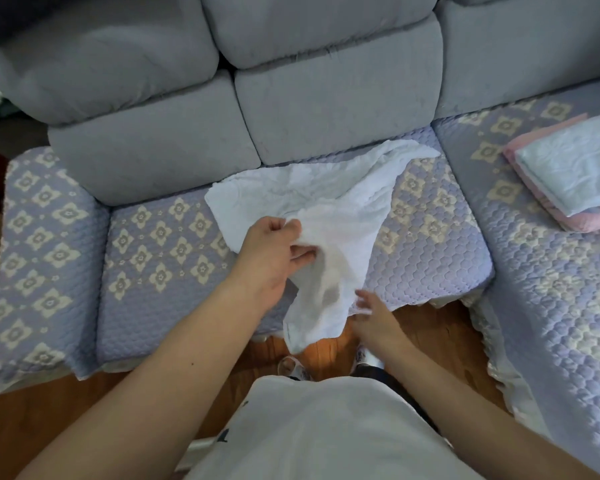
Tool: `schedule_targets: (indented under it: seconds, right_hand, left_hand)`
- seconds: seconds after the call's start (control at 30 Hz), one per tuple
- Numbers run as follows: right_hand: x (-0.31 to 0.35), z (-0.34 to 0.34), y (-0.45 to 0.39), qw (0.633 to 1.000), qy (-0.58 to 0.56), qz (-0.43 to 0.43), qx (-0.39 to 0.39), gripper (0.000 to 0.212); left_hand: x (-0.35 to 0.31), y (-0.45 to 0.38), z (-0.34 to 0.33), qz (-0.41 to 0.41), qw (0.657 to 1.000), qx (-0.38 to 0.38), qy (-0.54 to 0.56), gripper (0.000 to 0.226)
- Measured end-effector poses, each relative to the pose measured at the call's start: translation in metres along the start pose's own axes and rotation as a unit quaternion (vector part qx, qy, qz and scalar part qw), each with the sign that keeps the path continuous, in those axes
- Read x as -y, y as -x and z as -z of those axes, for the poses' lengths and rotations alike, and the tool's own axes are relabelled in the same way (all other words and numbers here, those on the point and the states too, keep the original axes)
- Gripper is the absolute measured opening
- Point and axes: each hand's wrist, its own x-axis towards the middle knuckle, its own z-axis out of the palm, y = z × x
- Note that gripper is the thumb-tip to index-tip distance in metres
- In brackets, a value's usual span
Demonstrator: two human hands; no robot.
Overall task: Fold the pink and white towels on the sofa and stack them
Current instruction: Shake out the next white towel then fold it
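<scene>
Two bare hands work over the front edge of a grey sofa [326, 109] whose seats wear a quilted lilac cover with cream flower motifs [160, 244]. Nearest the camera, the right hand [373, 315] reaches with loosely spread fingers to the lower side edge of a crumpled white towel [326, 216], its fingertips touching the cloth just beside the hanging end; whether it truly pinches the fabric cannot be told. A little further in, the left hand [271, 251] grips a gathered bunch of the same towel, thumb and curled fingers closed round the fabric and lifting it off the seat. From that grip one end of the towel droops over the seat's front edge above the wooden floor [329, 355], while the rest spreads rumpled across the middle seat, one corner reaching the base of the back cushions. Further off, on the right-hand seat section, sits a stack of folded towels [568, 174], a pale white one uppermost on pink ones, well apart from the loose towel.
</scene>
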Motion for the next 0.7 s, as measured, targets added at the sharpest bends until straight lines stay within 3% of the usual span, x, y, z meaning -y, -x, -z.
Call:
schedule_targets:
  seconds: [0.07,0.1,0.17,0.23,0.5,0.6,0.7]
  right_hand:
    - [-0.016,-0.019,0.013,0.996,0.072,-0.017,0.046,0.059]
    - [-0.021,-0.030,0.018,0.992,0.108,-0.016,0.059,0.076]
    - [-0.019,-0.047,0.021,0.994,0.095,-0.014,0.051,0.108]
    - [0.000,-0.054,0.018,0.999,0.048,-0.003,0.020,0.117]
    - [0.117,-0.015,-0.001,0.975,-0.120,0.091,-0.162,0.118]
    - [0.161,0.011,0.002,0.963,-0.115,0.119,-0.215,0.113]
    - [0.188,0.030,0.018,0.931,-0.062,0.169,-0.319,0.101]
  left_hand:
    - [-0.012,0.008,-0.009,0.001,1.000,0.005,0.031,0.004]
    - [-0.018,0.013,-0.015,0.001,0.998,0.013,0.057,0.004]
    - [-0.027,0.020,-0.025,-0.005,0.993,0.035,0.109,0.005]
    - [-0.035,0.024,-0.036,-0.022,0.989,0.054,0.135,0.008]
    - [-0.080,0.042,-0.073,-0.067,0.983,0.102,0.135,0.006]
    - [-0.104,0.050,-0.080,-0.100,0.985,0.114,0.076,0.006]
    - [-0.127,0.052,-0.087,-0.147,0.984,0.094,0.028,0.005]
